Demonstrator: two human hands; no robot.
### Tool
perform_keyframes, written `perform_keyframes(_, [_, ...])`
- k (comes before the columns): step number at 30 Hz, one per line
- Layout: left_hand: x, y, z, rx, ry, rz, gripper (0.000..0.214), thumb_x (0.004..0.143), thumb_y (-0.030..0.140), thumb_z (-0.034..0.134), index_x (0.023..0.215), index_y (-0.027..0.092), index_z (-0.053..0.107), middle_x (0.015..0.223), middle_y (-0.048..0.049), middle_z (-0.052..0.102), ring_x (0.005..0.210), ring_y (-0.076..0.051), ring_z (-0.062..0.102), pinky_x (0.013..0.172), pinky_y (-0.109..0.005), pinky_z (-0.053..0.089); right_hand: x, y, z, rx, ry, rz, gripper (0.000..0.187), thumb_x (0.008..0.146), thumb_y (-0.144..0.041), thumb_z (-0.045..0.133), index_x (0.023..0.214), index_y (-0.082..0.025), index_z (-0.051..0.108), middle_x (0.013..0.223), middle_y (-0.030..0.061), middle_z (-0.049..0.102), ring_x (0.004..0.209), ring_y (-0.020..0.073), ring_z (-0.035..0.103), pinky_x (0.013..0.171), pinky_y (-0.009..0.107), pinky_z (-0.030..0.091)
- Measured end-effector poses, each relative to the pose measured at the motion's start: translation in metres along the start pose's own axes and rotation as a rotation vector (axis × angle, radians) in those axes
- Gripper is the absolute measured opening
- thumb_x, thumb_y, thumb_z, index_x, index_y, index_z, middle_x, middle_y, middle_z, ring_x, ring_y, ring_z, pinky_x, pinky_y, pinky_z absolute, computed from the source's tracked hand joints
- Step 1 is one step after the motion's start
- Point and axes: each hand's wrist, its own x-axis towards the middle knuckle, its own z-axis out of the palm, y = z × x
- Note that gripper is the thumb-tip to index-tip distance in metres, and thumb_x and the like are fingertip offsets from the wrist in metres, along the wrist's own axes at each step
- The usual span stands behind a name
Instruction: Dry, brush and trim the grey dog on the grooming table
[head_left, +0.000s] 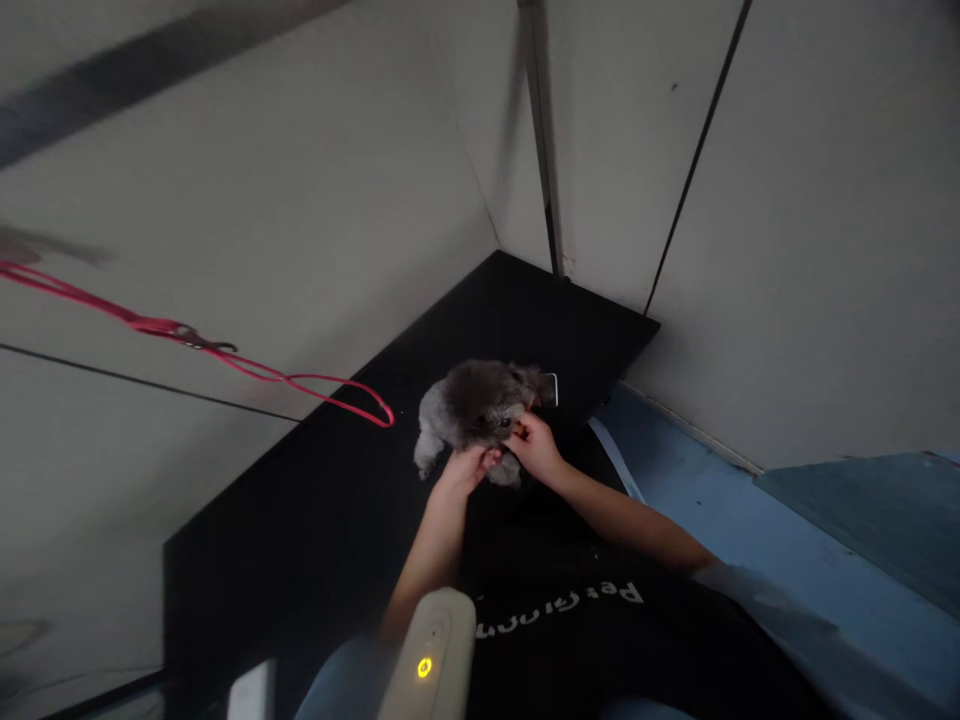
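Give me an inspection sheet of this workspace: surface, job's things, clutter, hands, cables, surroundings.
Surface: black table, matte and dark.
Job's things: small grey furry animal on the table.
Clutter: flat rectangular item with a pale edge, beside the animal, identity unclear; pale device with a yellow light, foreground.
Hands: left hand and right hand both touch the animal's near side; exact grip unclear.
Cables: no power cable confirmed; red cord at left, its loop not around the animal.
Surroundings: pale walls, blue floor.

Dim, flat light, darkened corners, soft shadows on walls [810, 250]; fine detail blurred
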Motion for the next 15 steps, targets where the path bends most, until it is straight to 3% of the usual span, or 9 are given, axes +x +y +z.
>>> perform_keyframes(2, [-0.009, 0.033, -0.013, 0.194, 0.102, 0.149, 0.012, 0.073, 0.005, 0.061, 0.066, 0.015, 0.064, 0.062, -0.0021, 0.066, 0.055, -0.012, 0.057, 0.052, -0.02, 0.044, 0.017, -0.006, 0.006, -0.041, 0.044, -0.057, 0.012, 0.074, -0.023, 0.052, 0.064, -0.019, 0.05, 0.068, -0.0016, 0.047, 0.065, 0.0117, 0.044, 0.061, 0.023, 0.037])
perform_keyframes(3, [-0.012, 0.052, -0.014, 0.336, 0.216, 0.321, 0.008, 0.073, 0.011, 0.063, 0.066, 0.015, 0.065, 0.062, -0.0014, 0.066, 0.057, -0.012, 0.057, 0.055, -0.02, 0.044, 0.022, -0.01, 0.006, -0.054, 0.069, -0.084, 0.015, 0.074, -0.022, 0.05, 0.06, -0.019, 0.047, 0.067, -0.0018, 0.045, 0.064, 0.0116, 0.042, 0.06, 0.023, 0.036])
perform_keyframes(5, [-0.013, 0.093, -0.004, 0.616, 0.334, 0.702, 0.015, 0.077, 0.028, 0.062, 0.076, 0.015, 0.068, 0.072, -0.0027, 0.069, 0.07, -0.014, 0.06, 0.067, -0.023, 0.046, 0.031, -0.018, 0.0, -0.067, 0.112, -0.146, 0.017, 0.075, -0.022, 0.049, 0.059, -0.02, 0.044, 0.067, -0.0017, 0.043, 0.062, 0.0115, 0.041, 0.059, 0.023, 0.034])
perform_keyframes(6, [-0.01, 0.112, 0.008, 0.757, 0.299, 0.824, 0.025, 0.08, 0.036, 0.058, 0.079, 0.014, 0.069, 0.078, -0.0042, 0.07, 0.077, -0.016, 0.061, 0.072, -0.024, 0.047, 0.035, -0.022, -0.004, -0.073, 0.126, -0.177, 0.017, 0.076, -0.023, 0.048, 0.06, -0.02, 0.045, 0.068, -0.0015, 0.044, 0.062, 0.0116, 0.041, 0.058, 0.023, 0.034])
perform_keyframes(8, [-0.001, 0.141, 0.042, 1.096, -0.006, 0.831, 0.038, 0.08, 0.047, 0.054, 0.076, 0.012, 0.069, 0.077, -0.0047, 0.069, 0.078, -0.018, 0.06, 0.072, -0.025, 0.046, 0.041, -0.033, -0.014, -0.103, 0.139, -0.229, 0.016, 0.078, -0.024, 0.048, 0.063, -0.019, 0.049, 0.07, -0.0005, 0.046, 0.062, 0.0119, 0.043, 0.059, 0.023, 0.035])
perform_keyframes(10, [0.01, 0.158, 0.079, 1.455, -0.416, 0.594, 0.04, 0.075, 0.05, 0.06, 0.066, 0.012, 0.066, 0.062, -0.0009, 0.063, 0.063, -0.015, 0.055, 0.061, -0.023, 0.043, 0.045, -0.042, -0.025, -0.16, 0.119, -0.227, 0.013, 0.08, -0.023, 0.047, 0.069, -0.019, 0.053, 0.072, 0.0, 0.05, 0.064, 0.0124, 0.047, 0.06, 0.024, 0.036])
perform_keyframes(12, [0.019, 0.166, 0.108, 1.638, -0.749, 0.355, 0.035, 0.073, 0.045, 0.063, 0.066, 0.012, 0.067, 0.06, 0.0003, 0.062, 0.058, -0.012, 0.052, 0.057, -0.021, 0.039, 0.04, -0.047, -0.039, -0.216, 0.071, -0.152, 0.012, 0.084, -0.024, 0.046, 0.082, -0.02, 0.058, 0.07, -0.0011, 0.053, 0.063, 0.0127, 0.049, 0.061, 0.024, 0.037])
perform_keyframes(13, [0.022, 0.167, 0.117, 1.664, -0.864, 0.266, 0.031, 0.073, 0.042, 0.063, 0.069, 0.012, 0.069, 0.061, 0.0001, 0.063, 0.058, -0.012, 0.053, 0.057, -0.02, 0.039, 0.035, -0.047, -0.046, -0.228, 0.025, -0.109, 0.013, 0.084, -0.027, 0.049, 0.091, -0.021, 0.058, 0.069, -0.002, 0.054, 0.062, 0.0129, 0.051, 0.061, 0.024, 0.038])
perform_keyframes(15, [0.026, 0.167, 0.126, 1.639, -0.981, 0.176, 0.026, 0.072, 0.037, 0.064, 0.075, 0.012, 0.071, 0.067, -0.0007, 0.066, 0.061, -0.012, 0.054, 0.059, -0.019, 0.04, 0.018, -0.044, -0.061, -0.218, -0.089, -0.046, 0.031, 0.078, -0.033, 0.062, 0.106, -0.021, 0.055, 0.072, -0.0032, 0.058, 0.063, 0.0134, 0.054, 0.061, 0.024, 0.04])
